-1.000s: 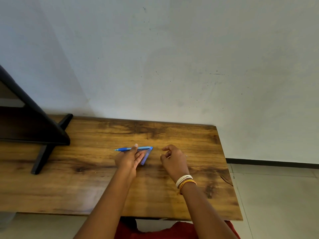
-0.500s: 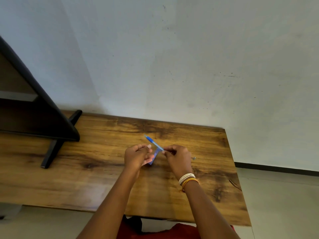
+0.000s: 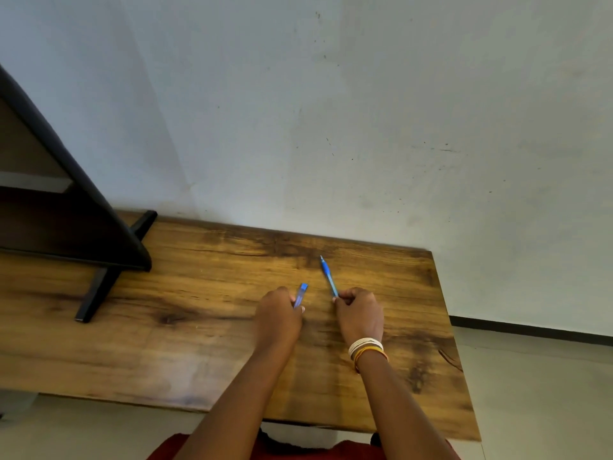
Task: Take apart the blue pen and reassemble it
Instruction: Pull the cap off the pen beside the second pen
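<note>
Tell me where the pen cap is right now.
The pen cap is in the left hand, over the wooden table, left of the pen body.

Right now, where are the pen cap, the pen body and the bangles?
pen cap [image 3: 301,294], head view, clear middle.
pen body [image 3: 328,276], head view, blue barrel.
bangles [image 3: 366,347], head view, white bands.

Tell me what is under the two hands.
Under the left hand and right hand lies bare wooden table. The left pinches the pen cap, the right the pen body; the gripped ends are hidden.
</note>
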